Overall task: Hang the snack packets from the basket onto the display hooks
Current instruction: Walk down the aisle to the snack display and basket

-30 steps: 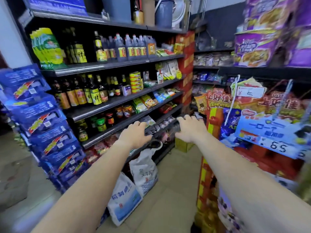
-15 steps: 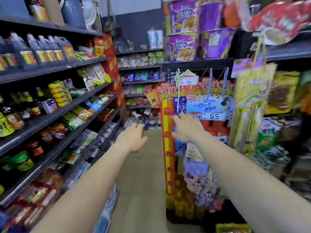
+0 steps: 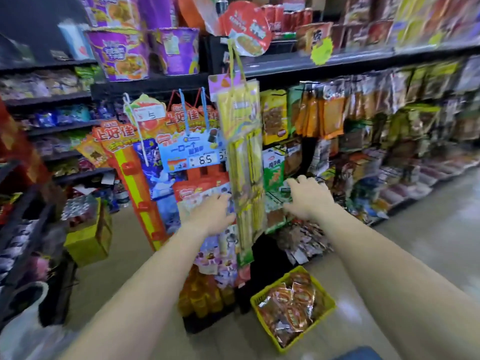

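On the floor at the near right, a yellow basket (image 3: 292, 306) sits full of orange and silver snack packets (image 3: 288, 307), close to the foot of the shelving. Both my arms reach out above it toward the racks. My left hand (image 3: 211, 215) is open and empty, palm down, fingers loosely spread, just left of a long yellow hanging strip (image 3: 245, 162) of packets that dangles from the shelf edge above. My right hand (image 3: 307, 197) is open too, fingers spread and holding nothing, in front of the display hooks (image 3: 293, 187) where green and brown bags hang; whether my fingertips touch the wire I cannot tell through the blur. Left of the strip stands an orange cardboard stand (image 3: 135, 178) with a price card (image 3: 205, 159) reading 6.5. Purple noodle tubs (image 3: 122, 55) line the far upper shelf. The basket lies well below both hands, untouched.
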Action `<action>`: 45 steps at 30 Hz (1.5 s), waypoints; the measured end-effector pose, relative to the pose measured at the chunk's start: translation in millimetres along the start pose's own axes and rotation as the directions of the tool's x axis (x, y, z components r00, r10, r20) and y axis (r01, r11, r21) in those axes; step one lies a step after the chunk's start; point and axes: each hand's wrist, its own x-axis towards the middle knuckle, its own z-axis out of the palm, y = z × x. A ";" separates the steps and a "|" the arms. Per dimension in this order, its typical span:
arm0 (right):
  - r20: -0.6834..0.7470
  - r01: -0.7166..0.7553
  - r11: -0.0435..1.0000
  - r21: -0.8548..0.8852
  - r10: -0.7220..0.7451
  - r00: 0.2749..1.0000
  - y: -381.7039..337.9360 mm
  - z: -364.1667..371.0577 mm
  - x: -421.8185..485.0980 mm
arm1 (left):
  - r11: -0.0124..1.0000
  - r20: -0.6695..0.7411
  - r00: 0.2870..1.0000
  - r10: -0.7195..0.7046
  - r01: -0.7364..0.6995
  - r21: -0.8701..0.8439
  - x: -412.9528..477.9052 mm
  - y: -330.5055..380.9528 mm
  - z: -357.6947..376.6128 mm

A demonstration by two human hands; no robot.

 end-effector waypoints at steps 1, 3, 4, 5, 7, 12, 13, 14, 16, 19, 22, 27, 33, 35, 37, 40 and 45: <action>0.017 -0.019 1.000 0.002 0.019 1.000 17.7 4.7 -4.6 | 1.000 0.027 0.999 0.027 -0.026 -0.007 9.9 14.1 4.6; 0.069 -0.055 0.998 0.011 0.054 0.996 50.2 13.5 -11.7 | 0.998 0.065 0.996 0.061 -0.061 -0.009 27.3 41.7 14.1; 0.092 -0.076 0.997 0.014 0.074 0.993 66.6 18.8 -15.0 | 0.997 0.082 0.994 0.073 -0.073 -0.002 35.6 56.1 20.4; 0.104 -0.097 0.995 0.013 0.095 0.990 80.4 24.4 -17.4 | 0.996 0.096 0.992 0.084 -0.085 0.012 42.8 68.7 26.5; 0.114 -0.138 0.990 0.010 0.136 0.984 109.2 33.5 -19.5 | 0.994 0.108 0.989 0.103 -0.108 0.035 59.5 94.4 39.4; 0.114 -0.160 0.987 -0.006 0.159 0.981 164.5 46.4 -4.3 | 0.995 0.122 0.988 0.097 -0.098 0.000 104.2 136.1 67.1; 0.118 -0.155 0.988 -0.004 0.154 0.981 173.7 50.2 -0.3 | 0.996 0.123 0.988 0.089 -0.090 -0.002 112.6 143.1 73.0; 0.123 -0.147 0.989 -0.004 0.147 0.982 182.0 55.2 3.9 | 0.996 0.122 0.989 0.089 -0.089 0.000 120.4 149.7 78.3; 0.142 -0.150 0.989 -0.002 0.148 0.979 196.4 64.5 14.9 | 0.994 0.128 0.986 0.109 -0.111 0.011 137.3 161.1 87.7; 0.169 -0.161 0.987 -0.004 0.159 0.973 213.2 77.6 41.7 | 0.991 0.139 0.982 0.125 -0.129 0.020 169.8 171.7 98.9; 0.196 -0.156 0.988 0.000 0.153 0.969 227.2 95.3 78.1 | 0.990 0.162 0.977 0.136 -0.140 0.012 212.8 176.3 111.9; 0.233 -0.167 0.986 -0.015 0.166 0.958 249.2 120.7 160.4 | 0.988 0.206 0.966 0.153 -0.147 -0.045 305.8 172.7 127.5; 0.228 -0.194 0.981 -0.013 0.192 0.955 262.7 121.7 260.6 | 0.990 0.258 0.957 0.132 -0.115 -0.078 409.4 161.3 122.2; 0.229 -0.204 0.979 -0.013 0.202 0.952 268.4 118.2 287.7 | 0.989 0.253 0.959 0.126 -0.103 -0.103 433.1 159.4 119.7; 0.233 -0.207 0.978 -0.006 0.202 0.951 275.9 116.5 309.6 | 0.989 0.259 0.959 0.117 -0.090 -0.116 450.7 159.6 118.6; 0.235 -0.178 0.984 0.008 0.171 0.957 290.6 120.1 334.7 | 0.992 0.291 0.952 0.090 -0.058 -0.115 466.1 163.8 123.2; 0.304 -0.099 0.995 0.017 0.089 0.949 319.3 148.1 375.6 | 0.991 0.346 0.938 0.031 0.015 -0.131 492.5 175.1 154.2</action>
